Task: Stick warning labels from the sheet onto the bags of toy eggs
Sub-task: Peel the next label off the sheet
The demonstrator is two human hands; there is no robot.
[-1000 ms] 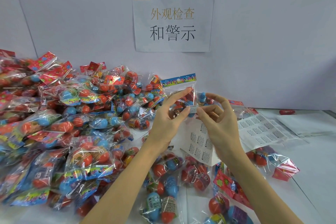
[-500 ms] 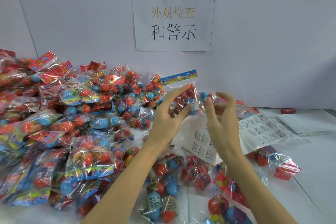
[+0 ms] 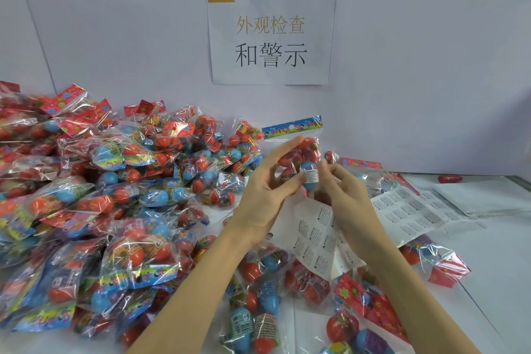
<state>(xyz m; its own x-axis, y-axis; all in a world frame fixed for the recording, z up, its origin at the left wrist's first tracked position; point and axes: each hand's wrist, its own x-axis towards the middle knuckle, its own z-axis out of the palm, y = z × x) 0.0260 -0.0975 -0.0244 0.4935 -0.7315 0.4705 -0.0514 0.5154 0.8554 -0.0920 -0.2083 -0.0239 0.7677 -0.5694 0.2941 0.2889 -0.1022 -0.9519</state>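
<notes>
Bags of red and blue toy eggs lie heaped across the left of the worktop and up against the wall, probably the stock waiting for labels, kept within easy reach of the left arm. More bags are scattered near the front edge between the forearms; one shows a white printed patch on an egg, though I cannot tell whether that is a warning label. A paper sign with Chinese characters is stuck to the wall above, seemingly marking this station.

Next in size is the label sheet, lying bent over the bags under the right wrist with its rows of small printed labels facing up, so the next one can be peeled without hunting. A second sheet stretches away to the right.

Lifted above all this is one bag, its blue header strip upward. The left hand holds it from the side, fingers long behind it and thumb at the front, a light grip that keeps the film taut and turned to the eye. The right hand sits just beside it, fingers loosely curled and clutching nothing that I can see, fingertips at the edge of a white label on the bag's front, likely smoothing it down.
</notes>
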